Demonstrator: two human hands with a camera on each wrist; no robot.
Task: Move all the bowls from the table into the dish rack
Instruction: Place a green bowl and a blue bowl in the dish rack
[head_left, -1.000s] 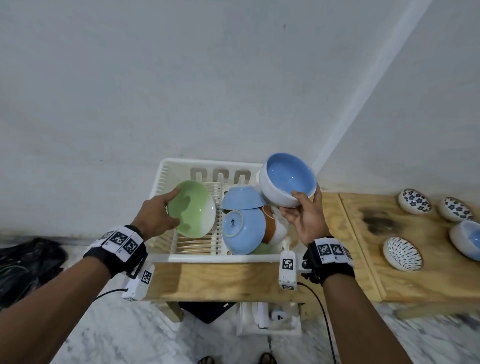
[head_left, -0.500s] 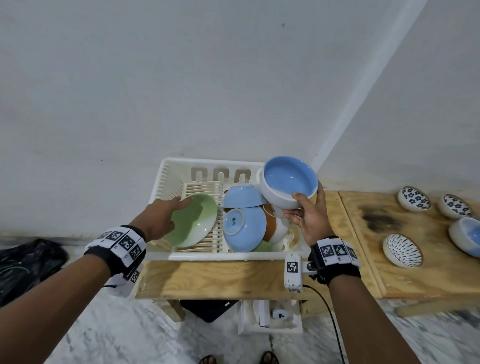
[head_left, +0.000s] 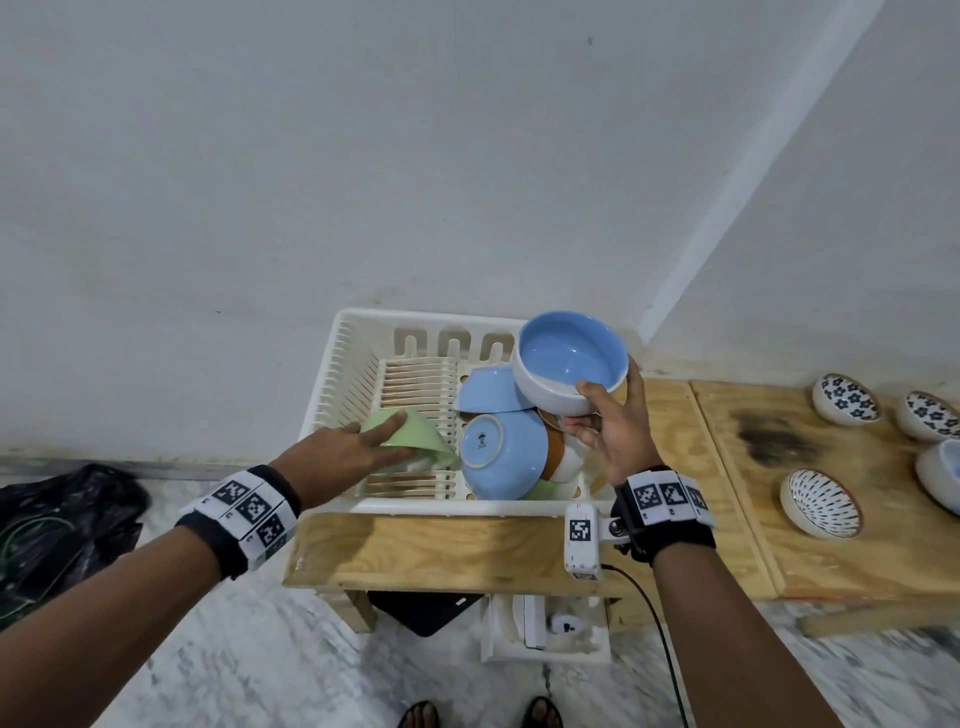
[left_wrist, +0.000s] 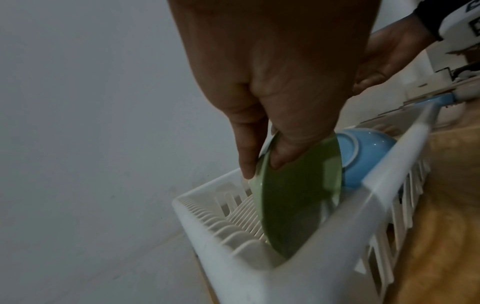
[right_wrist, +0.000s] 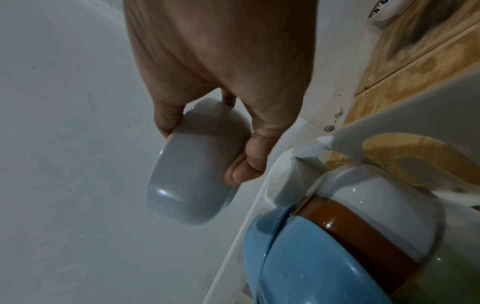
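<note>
— Left hand?
— Pinching green bowl by the rim, thumb inside, bowl on edge in dish rack slots.
— Right hand?
— Curled round white-and-blue bowl, thumb over rim, raised above the rack's stacked blue bowls.

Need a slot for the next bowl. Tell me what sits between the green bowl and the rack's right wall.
In the head view, upturned blue bowls, then a brown-and-white bowl, fill that stretch of the dish rack beyond the green bowl.
</note>
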